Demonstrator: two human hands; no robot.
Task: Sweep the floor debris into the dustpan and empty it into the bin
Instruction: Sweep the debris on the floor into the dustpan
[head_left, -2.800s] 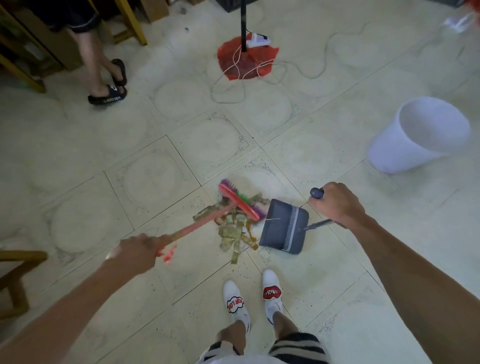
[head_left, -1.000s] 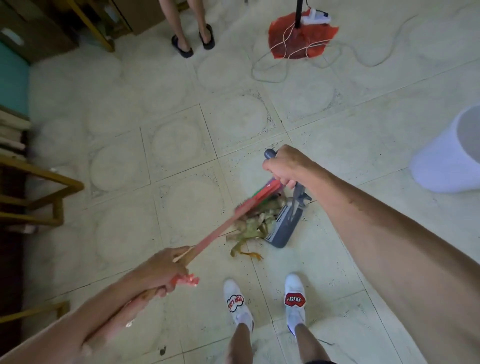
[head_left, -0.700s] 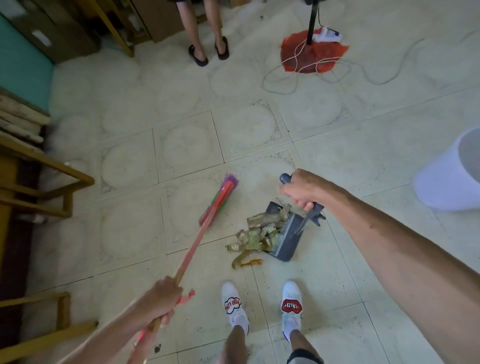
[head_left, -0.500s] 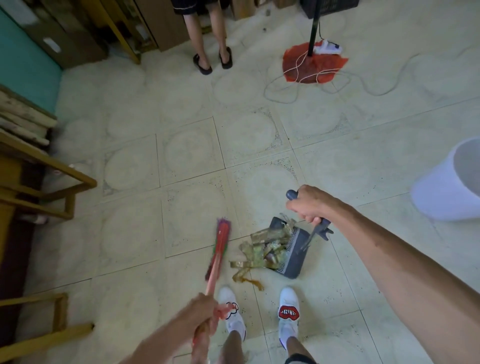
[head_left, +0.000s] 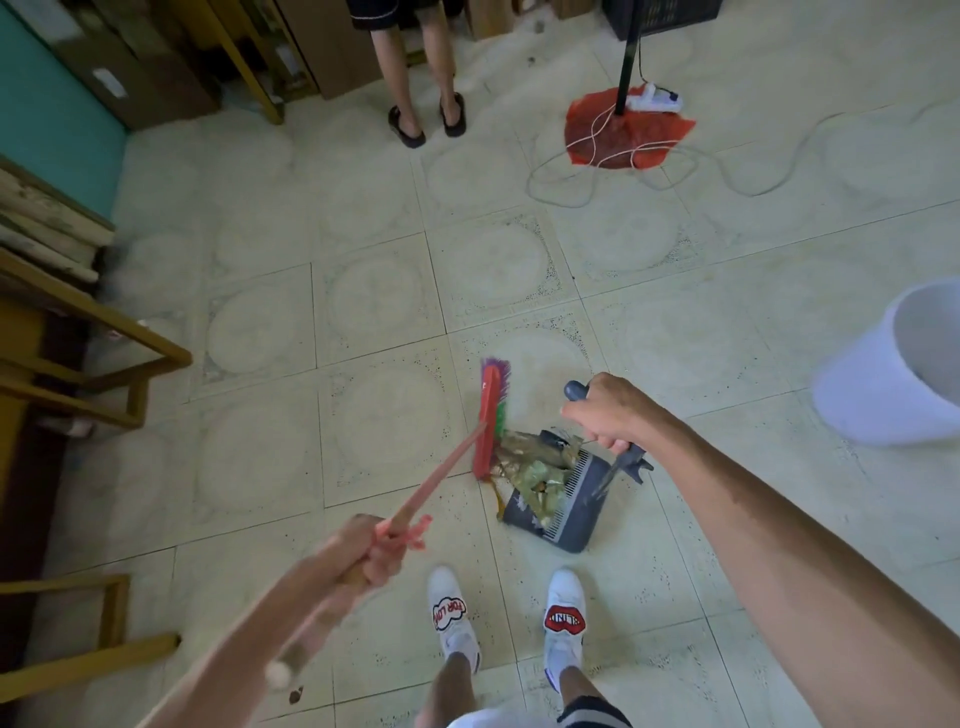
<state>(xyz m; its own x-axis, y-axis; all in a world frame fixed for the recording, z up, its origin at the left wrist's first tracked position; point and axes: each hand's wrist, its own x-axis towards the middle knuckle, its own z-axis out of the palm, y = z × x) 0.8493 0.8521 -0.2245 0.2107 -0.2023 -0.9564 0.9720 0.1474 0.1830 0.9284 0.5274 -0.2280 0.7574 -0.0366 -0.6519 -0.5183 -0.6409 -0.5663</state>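
Since half a second ago the broom head (head_left: 491, 415) is swinging back in from the left and is now pressing against the left edge of the debris (head_left: 530, 462), where before it was standing apart from the pile nearer the feet.

In the head view, the left hand (head_left: 363, 551) is clenching the pink broom handle (head_left: 431, 483) low in the frame, blurred with motion. The right hand (head_left: 605, 410) is gripping the dark dustpan handle (head_left: 631, 460) and holding the dustpan (head_left: 566, 512) tilted on the floor tiles (head_left: 384, 415), its mouth facing left toward the broom. The greenish-brown scraps are lying mostly at the pan's mouth and partly inside it, with one orange strip trailing out over the front lip.

The risk, as I judge it, is that a hard stroke is going to push the pan backward or flick the light scraps over its rear wall; the trailing strip could also slip under the lip if the pan's edge is not sitting flat on the floor. Lifting too early would be spilling what is only half in.

The white bin (head_left: 893, 374) is standing well apart to the right, partly cut off by the frame edge, with open floor between it and the pan. Farther off, a white cable (head_left: 696, 171) is looping across the floor by a red mat (head_left: 623, 135), and a second person's legs (head_left: 426, 78) are standing at the top; neither is lying on the path to the bin.
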